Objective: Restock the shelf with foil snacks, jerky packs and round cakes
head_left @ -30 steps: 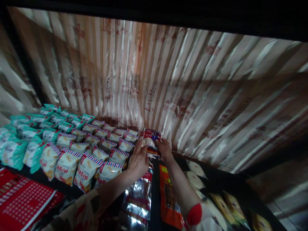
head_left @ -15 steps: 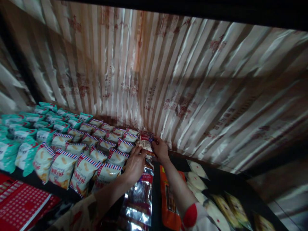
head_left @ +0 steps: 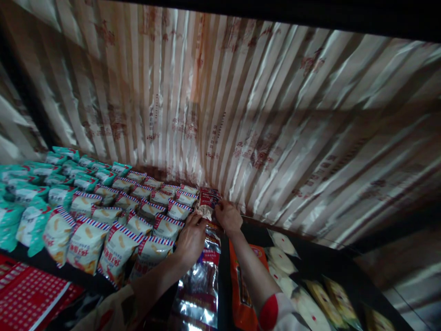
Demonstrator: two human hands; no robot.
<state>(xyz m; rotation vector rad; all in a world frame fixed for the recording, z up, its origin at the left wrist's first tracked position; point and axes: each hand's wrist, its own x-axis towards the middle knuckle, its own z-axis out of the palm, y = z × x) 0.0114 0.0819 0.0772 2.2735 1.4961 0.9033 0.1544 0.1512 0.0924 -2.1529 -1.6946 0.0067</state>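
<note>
A dark red snack packet (head_left: 210, 195) with a pale lower part lies at the back end of a row of shiny foil packets (head_left: 199, 285), near the striped sheet. My left hand (head_left: 190, 239) is at its near left edge, fingers curled onto it. On the other side my right hand (head_left: 228, 217) has its fingers bent in against the packet's right edge. Its fingertips are partly hidden. Left of my left hand stand rows of white chip bags (head_left: 119, 250) with striped tops. An orange packet (head_left: 243, 294) lies under my right forearm.
Teal bags (head_left: 32, 223) stand in rows at the left. A red checked item (head_left: 31, 294) is at the lower left. Round white packs (head_left: 282, 259) and yellow packs (head_left: 339, 296) lie at the right. A striped plastic sheet (head_left: 220, 105) hangs behind the dark shelf.
My right hand has come slightly nearer and its fingers are more curled. The packet's pale lower part looks more crumpled between my hands. My left hand has hardly moved.
</note>
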